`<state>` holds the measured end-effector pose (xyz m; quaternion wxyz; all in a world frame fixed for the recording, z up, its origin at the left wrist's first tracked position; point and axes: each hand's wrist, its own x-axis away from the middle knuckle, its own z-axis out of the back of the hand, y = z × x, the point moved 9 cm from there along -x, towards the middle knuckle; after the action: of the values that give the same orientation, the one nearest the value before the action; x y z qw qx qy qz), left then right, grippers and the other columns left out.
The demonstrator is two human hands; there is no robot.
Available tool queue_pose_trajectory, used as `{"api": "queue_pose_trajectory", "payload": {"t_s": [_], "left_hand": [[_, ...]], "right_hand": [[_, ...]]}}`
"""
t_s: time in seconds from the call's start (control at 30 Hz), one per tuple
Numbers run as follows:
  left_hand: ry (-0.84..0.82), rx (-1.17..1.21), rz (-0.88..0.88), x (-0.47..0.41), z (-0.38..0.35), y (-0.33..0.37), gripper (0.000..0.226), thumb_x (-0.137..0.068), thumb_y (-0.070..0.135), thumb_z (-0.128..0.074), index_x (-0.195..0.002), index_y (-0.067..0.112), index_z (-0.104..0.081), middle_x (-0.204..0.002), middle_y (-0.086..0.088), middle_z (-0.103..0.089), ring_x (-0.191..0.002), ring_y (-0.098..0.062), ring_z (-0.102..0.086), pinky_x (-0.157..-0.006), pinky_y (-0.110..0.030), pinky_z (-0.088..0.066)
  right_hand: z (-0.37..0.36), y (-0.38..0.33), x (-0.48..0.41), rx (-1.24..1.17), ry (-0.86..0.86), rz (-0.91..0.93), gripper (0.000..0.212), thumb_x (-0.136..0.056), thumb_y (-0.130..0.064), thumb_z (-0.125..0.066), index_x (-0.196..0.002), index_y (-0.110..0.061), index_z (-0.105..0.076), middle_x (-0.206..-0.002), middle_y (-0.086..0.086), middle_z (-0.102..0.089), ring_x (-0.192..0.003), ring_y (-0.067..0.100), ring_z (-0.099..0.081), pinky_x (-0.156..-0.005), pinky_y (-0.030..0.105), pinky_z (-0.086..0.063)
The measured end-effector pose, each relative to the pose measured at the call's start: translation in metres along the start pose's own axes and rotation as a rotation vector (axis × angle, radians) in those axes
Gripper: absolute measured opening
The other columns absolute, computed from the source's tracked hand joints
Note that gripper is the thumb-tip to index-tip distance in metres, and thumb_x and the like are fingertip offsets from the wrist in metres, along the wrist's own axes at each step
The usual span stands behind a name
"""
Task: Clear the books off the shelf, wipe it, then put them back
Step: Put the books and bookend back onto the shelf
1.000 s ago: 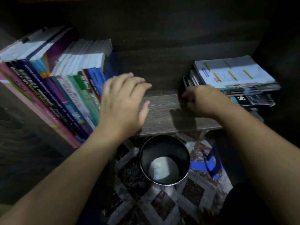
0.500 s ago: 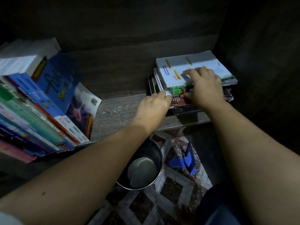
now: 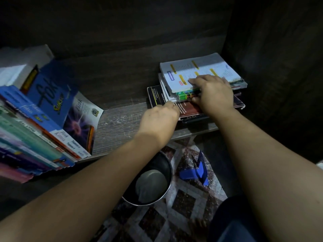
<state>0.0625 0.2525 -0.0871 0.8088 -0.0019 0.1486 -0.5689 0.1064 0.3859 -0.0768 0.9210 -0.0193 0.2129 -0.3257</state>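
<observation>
Two hands meet at a stack of books [image 3: 201, 72] lying flat on the far right of the shelf [image 3: 122, 123]: the right hand [image 3: 213, 95] clasps its upper books, the left hand [image 3: 159, 119] curls against its near corner, grasp unclear. A row of books [image 3: 43, 119] leans at left.

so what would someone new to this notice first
Both hands meet at the flat stack of books at the right end of the shelf: the right hand grips its upper books, and the left hand touches its near left corner. At the left, a row of colourful books leans over, a blue book in front. Below the shelf edge, a dark metal pot stands on the patterned floor.
</observation>
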Motion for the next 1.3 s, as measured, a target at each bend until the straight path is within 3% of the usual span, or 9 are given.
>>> {"api": "queue_pose_trajectory", "payload": {"t_s": [0.1, 0.2, 0.33, 0.53, 0.73, 0.9, 1.07, 1.2, 1.3], "left_hand": [[0.049, -0.028, 0.03, 0.0, 0.002, 0.01, 0.035, -0.083, -0.006, -0.042, -0.114, 0.009, -0.048, -0.111, -0.009, -0.05, -0.098, -0.026, -0.056, -0.064, -0.037, -0.044], [0.106, -0.026, -0.05, -0.001, -0.003, 0.022, 0.039, -0.077, -0.006, -0.03, -0.104, 0.008, -0.054, -0.098, -0.01, -0.056, -0.083, -0.027, -0.062, -0.059, -0.037, -0.051], [0.013, 0.044, -0.08, -0.004, -0.006, 0.009, 0.035, -0.086, -0.008, -0.044, -0.117, 0.008, -0.047, -0.112, -0.011, -0.05, -0.095, -0.029, -0.059, -0.07, -0.039, -0.047], [-0.107, -0.005, 0.02, 0.037, -0.001, -0.027, 0.033, -0.092, 0.004, -0.048, -0.122, 0.016, -0.04, -0.115, -0.005, -0.043, -0.096, -0.027, -0.058, -0.067, -0.038, -0.04], [-0.032, 0.028, -0.005, 0.077, 0.007, -0.048, 0.032, -0.081, 0.008, -0.065, -0.108, 0.014, -0.05, -0.101, -0.006, -0.049, -0.077, -0.027, -0.058, -0.056, -0.039, -0.049], [0.037, -0.029, -0.076, 0.088, 0.023, -0.042, 0.035, -0.061, 0.002, -0.077, -0.087, 0.011, -0.056, -0.08, -0.007, -0.05, -0.052, -0.026, -0.053, -0.04, -0.03, -0.029], [-0.032, -0.016, -0.027, 0.112, 0.008, -0.062, 0.04, -0.063, 0.008, -0.078, -0.094, 0.014, -0.054, -0.089, -0.006, -0.052, -0.061, -0.025, -0.057, -0.042, -0.032, -0.035], [-0.051, 0.013, 0.006, 0.128, -0.004, -0.077, 0.025, -0.075, 0.01, -0.046, -0.098, 0.013, -0.056, -0.107, -0.011, -0.063, -0.079, -0.032, -0.065, -0.054, -0.039, -0.052], [-0.05, 0.046, -0.006, 0.133, -0.01, -0.082, 0.025, -0.073, 0.019, -0.043, -0.093, 0.013, -0.056, -0.11, -0.013, -0.068, -0.086, -0.031, -0.069, -0.057, -0.038, -0.054]], "right_hand": [[-0.001, -0.001, -0.003, -0.002, -0.013, -0.011, 0.063, -0.079, -0.025, -0.075, -0.137, -0.028, -0.052, -0.139, 0.002, -0.052, -0.13, 0.028, -0.043, -0.112, 0.052, -0.026], [-0.001, -0.001, -0.004, -0.016, -0.03, -0.028, 0.062, -0.079, -0.024, -0.075, -0.136, -0.026, -0.052, -0.137, 0.004, -0.054, -0.128, 0.03, -0.045, -0.111, 0.053, -0.027], [-0.001, -0.001, -0.007, -0.024, -0.055, -0.045, 0.06, -0.078, -0.026, -0.075, -0.134, -0.027, -0.054, -0.132, 0.005, -0.057, -0.123, 0.031, -0.048, -0.109, 0.053, -0.029], [0.0, 0.002, -0.011, -0.078, -0.071, -0.093, 0.059, -0.076, -0.031, -0.079, -0.131, -0.028, -0.057, -0.127, 0.006, -0.06, -0.12, 0.031, -0.051, -0.109, 0.054, -0.03], [-0.002, 0.003, -0.01, -0.098, -0.06, -0.099, 0.062, -0.074, -0.032, -0.081, -0.131, -0.028, -0.058, -0.131, 0.006, -0.059, -0.121, 0.031, -0.05, -0.109, 0.053, -0.031], [-0.004, 0.005, -0.008, -0.084, -0.057, -0.115, 0.064, -0.073, -0.035, -0.081, -0.132, -0.028, -0.057, -0.131, 0.006, -0.058, -0.121, 0.032, -0.05, -0.11, 0.054, -0.028], [-0.007, 0.005, -0.007, -0.078, -0.062, -0.104, 0.065, -0.074, -0.035, -0.081, -0.133, -0.028, -0.056, -0.132, 0.008, -0.058, -0.123, 0.032, -0.048, -0.111, 0.056, -0.026], [-0.007, 0.003, -0.005, -0.085, -0.063, -0.081, 0.064, -0.076, -0.029, -0.08, -0.135, -0.025, -0.055, -0.133, 0.009, -0.057, -0.125, 0.033, -0.046, -0.111, 0.057, -0.024], [-0.009, 0.004, -0.003, -0.084, -0.054, -0.07, 0.064, -0.077, -0.026, -0.079, -0.136, -0.024, -0.054, -0.136, 0.009, -0.055, -0.128, 0.032, -0.043, -0.113, 0.059, -0.02]]}}
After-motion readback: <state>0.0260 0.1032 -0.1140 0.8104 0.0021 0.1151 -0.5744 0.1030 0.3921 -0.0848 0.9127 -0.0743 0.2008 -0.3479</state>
